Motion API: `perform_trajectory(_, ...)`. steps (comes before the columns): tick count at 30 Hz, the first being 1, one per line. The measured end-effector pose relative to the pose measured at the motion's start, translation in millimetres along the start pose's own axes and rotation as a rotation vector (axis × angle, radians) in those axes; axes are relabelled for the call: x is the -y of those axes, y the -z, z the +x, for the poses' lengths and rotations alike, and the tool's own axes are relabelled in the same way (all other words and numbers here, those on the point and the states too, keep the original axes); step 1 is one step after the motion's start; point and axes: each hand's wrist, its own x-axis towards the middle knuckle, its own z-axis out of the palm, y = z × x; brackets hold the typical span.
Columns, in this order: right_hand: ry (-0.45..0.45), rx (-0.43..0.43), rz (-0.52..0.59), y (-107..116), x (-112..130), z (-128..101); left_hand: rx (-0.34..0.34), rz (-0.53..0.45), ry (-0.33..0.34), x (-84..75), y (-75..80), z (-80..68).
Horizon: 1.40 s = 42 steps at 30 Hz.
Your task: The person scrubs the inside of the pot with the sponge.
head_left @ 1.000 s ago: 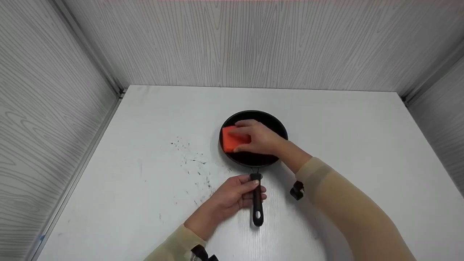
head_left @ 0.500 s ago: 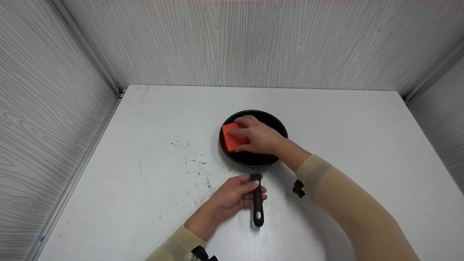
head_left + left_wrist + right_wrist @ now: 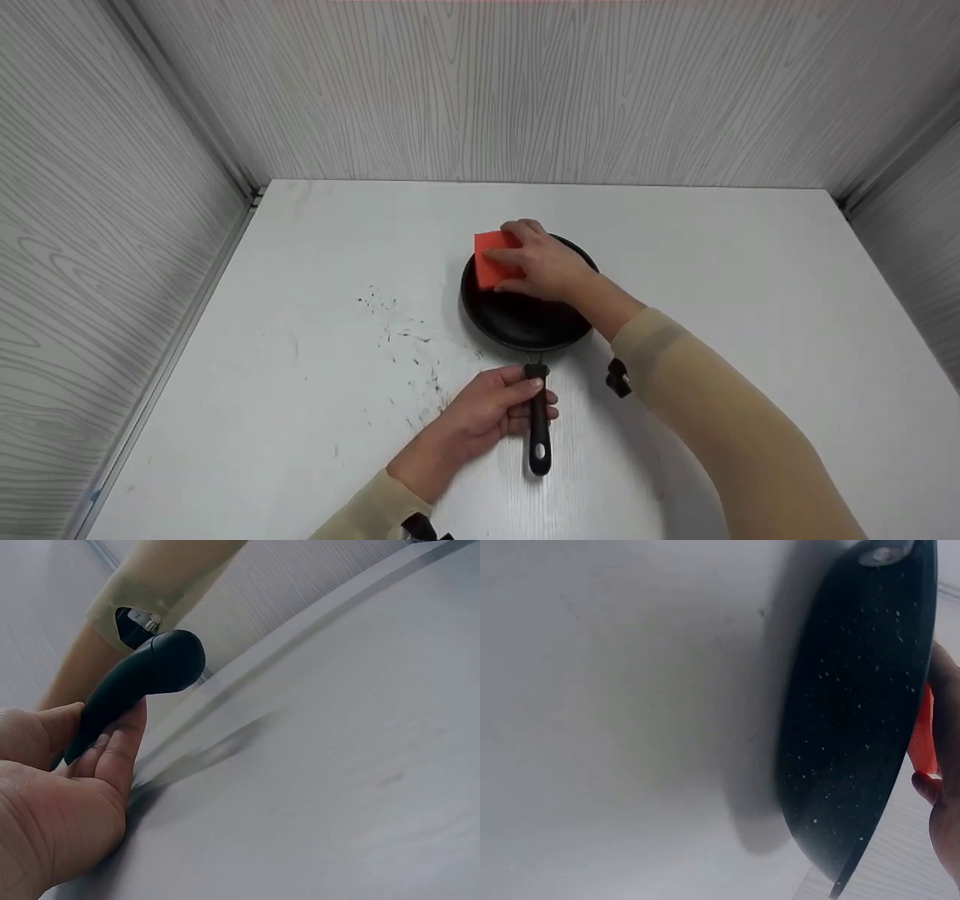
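A black frying pan (image 3: 529, 322) is near the middle of the white table, its handle (image 3: 539, 442) pointing toward the person. My left hand (image 3: 487, 409) grips that handle close to the pan, thumb on top and fingers beneath; the left wrist view shows the handle's rounded end (image 3: 180, 660) sticking out past the hand. Over the pan's far left side, my right hand (image 3: 544, 262) holds an orange-red sponge (image 3: 491, 259) between thumb and fingers. In the right wrist view the pan's speckled outer side (image 3: 847, 712) hides most of the sponge (image 3: 924, 739).
Dark specks and scratches (image 3: 420, 341) mark the white table (image 3: 712, 300) left of the pan. Wood-grain panels (image 3: 465, 90) enclose the table at the back and on both sides. A black wrist device (image 3: 619, 379) sits at the right sleeve.
The right hand has moved the sponge from the pan's left side up toward its far rim. In the head view, pan and left hand appear slightly lower and to the right.
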Motion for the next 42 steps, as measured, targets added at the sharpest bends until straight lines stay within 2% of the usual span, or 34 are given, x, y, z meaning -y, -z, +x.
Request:
perform_trajectory(9,-0.047,0.031,0.025,1,-4,0,-0.002,0.009,0.0,-0.6,-3.2,1.0)
perform_trajectory(22,0.025,0.035,-0.078,-3,-10,0,0.006,0.004,0.005,0.6,-0.7,0.7)
perform_trajectory(33,-0.035,0.112,-0.069,-7,-15,-2,-0.007,0.005,0.005,0.5,-1.5,0.3)
perform_trajectory(38,-0.014,0.103,-0.093,-7,-15,-1,-0.005,0.005,0.002,0.7,-1.4,0.3)
perform_trajectory(42,0.015,0.07,-0.162,-6,-13,0,-0.01,0.001,0.003,0.6,-0.3,-0.2)
